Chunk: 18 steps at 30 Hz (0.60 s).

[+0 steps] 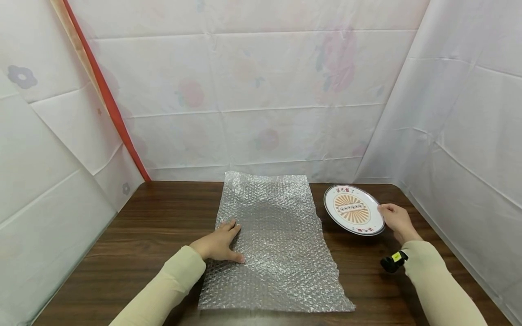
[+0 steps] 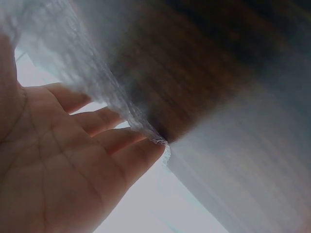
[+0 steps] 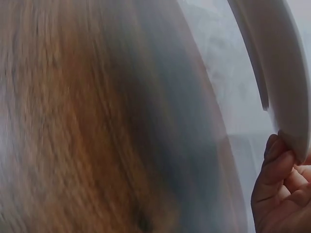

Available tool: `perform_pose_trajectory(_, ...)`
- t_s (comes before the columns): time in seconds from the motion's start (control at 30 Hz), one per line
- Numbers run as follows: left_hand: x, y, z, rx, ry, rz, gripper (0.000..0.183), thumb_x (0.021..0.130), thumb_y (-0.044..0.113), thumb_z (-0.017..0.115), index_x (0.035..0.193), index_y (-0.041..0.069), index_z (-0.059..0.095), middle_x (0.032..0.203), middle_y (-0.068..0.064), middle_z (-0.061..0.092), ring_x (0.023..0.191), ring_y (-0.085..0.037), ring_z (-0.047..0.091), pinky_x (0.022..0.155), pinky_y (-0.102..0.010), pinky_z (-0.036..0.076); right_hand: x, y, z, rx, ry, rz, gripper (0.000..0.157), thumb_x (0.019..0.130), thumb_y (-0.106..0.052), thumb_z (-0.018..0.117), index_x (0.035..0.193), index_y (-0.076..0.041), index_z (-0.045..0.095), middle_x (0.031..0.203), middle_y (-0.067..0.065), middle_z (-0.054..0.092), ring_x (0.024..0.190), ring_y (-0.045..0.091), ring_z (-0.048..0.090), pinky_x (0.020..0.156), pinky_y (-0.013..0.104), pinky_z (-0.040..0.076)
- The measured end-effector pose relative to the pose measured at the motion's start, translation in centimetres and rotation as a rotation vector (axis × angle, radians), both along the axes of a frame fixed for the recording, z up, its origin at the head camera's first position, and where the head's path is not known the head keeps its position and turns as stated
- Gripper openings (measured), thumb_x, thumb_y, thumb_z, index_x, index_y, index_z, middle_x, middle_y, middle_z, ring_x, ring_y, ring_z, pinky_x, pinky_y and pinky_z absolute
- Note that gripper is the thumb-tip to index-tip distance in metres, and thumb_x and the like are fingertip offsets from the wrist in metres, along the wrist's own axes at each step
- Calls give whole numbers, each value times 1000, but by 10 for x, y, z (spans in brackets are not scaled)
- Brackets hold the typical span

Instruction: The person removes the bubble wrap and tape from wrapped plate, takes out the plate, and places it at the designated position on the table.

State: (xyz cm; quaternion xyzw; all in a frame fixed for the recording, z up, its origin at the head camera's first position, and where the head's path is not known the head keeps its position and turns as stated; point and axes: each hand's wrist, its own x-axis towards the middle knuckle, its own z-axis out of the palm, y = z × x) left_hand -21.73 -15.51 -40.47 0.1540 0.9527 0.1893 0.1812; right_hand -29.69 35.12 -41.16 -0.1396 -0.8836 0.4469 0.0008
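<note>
A sheet of clear bubble wrap [image 1: 281, 271] lies spread on the dark wooden table, longer from front to back than it is wide. My left hand [image 1: 216, 243] rests at its left edge with the fingers spread. In the left wrist view, the fairly straight fingers [image 2: 131, 160] touch the wrap's edge [image 2: 104, 80]. Right of the sheet, a round white plate [image 1: 354, 210] with an orange sunburst and red lettering is held tilted above the table. My right hand [image 1: 398, 221] pinches its right rim. The right wrist view shows the plate's pale underside [image 3: 286, 73] and the pinching fingers [image 3: 274, 177].
The wooden table [image 1: 163, 222] extends on both sides of the wrap. White printed sheeting [image 1: 261, 90] hangs along the back, left and right. A red strip [image 1: 102, 86] runs down the left back corner. A black device with a yellow label [image 1: 394, 261] is at the right wrist.
</note>
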Motion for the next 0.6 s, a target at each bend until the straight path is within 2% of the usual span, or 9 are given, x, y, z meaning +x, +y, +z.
perform_pose_trajectory(0.23,0,0,0,9,-4,2,104,78,50,78,155,3,26,164,-20,11,150,-45,10,116,-63,23,0,13,-9,-27,-30,-36,50,103,-29,38,134,10,48,126,23,51,102,22,48,72,22,41)
perform_pose_trajectory(0.47,0,0,1,10,-4,-1,104,78,51,78,155,3,26,164,-21,10,150,-44,9,116,-63,23,1,25,-14,-11,-21,-27,51,102,-30,39,131,11,49,128,26,50,95,16,50,67,16,42)
perform_pose_trajectory(0.6,0,0,1,10,-5,0,105,78,51,78,155,3,25,164,-20,10,150,-44,9,116,-63,23,2,30,-17,-12,-27,-15,53,101,-31,39,130,13,48,130,29,48,103,25,50,70,18,42)
